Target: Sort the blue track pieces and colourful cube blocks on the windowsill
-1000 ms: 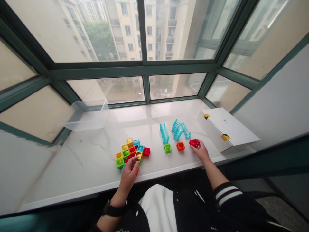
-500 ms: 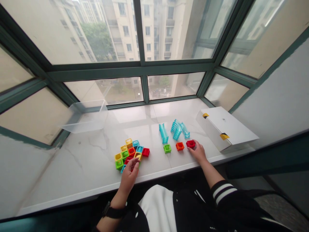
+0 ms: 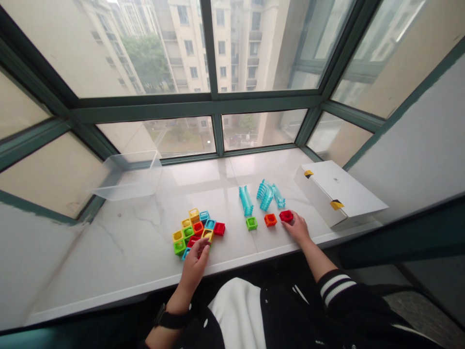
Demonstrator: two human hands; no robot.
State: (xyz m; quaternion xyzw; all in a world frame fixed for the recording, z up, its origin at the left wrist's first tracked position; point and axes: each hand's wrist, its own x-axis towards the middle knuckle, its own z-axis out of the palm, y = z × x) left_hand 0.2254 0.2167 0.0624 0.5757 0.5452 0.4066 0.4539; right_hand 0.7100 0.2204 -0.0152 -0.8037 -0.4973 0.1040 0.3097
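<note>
Red block (image 3: 286, 216) sat on the desk (image 3: 145, 232) at the right end of a short row: green block (image 3: 251, 223), orange block (image 3: 270, 220), then red. Right grip (image 3: 300, 229) had its fingertips against that red block's near side; clamped or merely touching, I could not tell. Left grip (image 3: 196, 261) lay loosely spread, fingertips on the near edge of the colourful block cluster (image 3: 196, 229), nothing lifted. Just behind the row stood blue track pieces (image 3: 267, 194) — a white box (image 3: 337, 194) lay off to the right, a clear bin (image 3: 129, 174) far back on the left.
</note>
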